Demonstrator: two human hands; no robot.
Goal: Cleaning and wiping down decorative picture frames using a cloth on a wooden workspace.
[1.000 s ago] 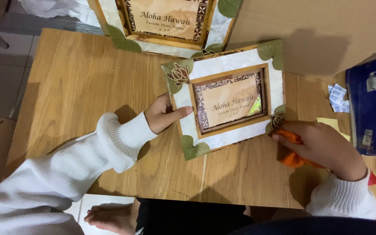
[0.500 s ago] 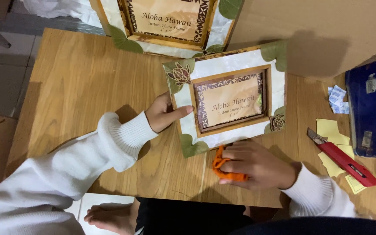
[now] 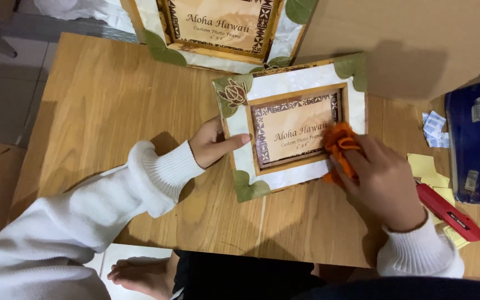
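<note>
— Position of the photo frame (image 3: 293, 125) is requested.

— It is laid flat on the wooden tabletop (image 3: 101, 94), slightly tilted, its border faced with pale shell and green leaves at the corners. A printed paper insert is held inside its window.

— How is it gripped?

— The left hand (image 3: 213, 143) is pressed against the frame's left edge, thumb laid across the border; nothing is enclosed by that grip, the fingers being extended. The right hand (image 3: 381, 180) is closed on an orange cloth (image 3: 339, 141), which is pressed onto the right part of the window.

— Surroundings?

— A second frame (image 3: 223, 28) of the same kind is seen just above, partly out of view. A red utility knife (image 3: 445, 210) is lying on yellow paper slips (image 3: 426, 166) beside the right wrist. A dark blue box (image 3: 476, 139) is noted at the right edge; its contents cannot be told.
</note>
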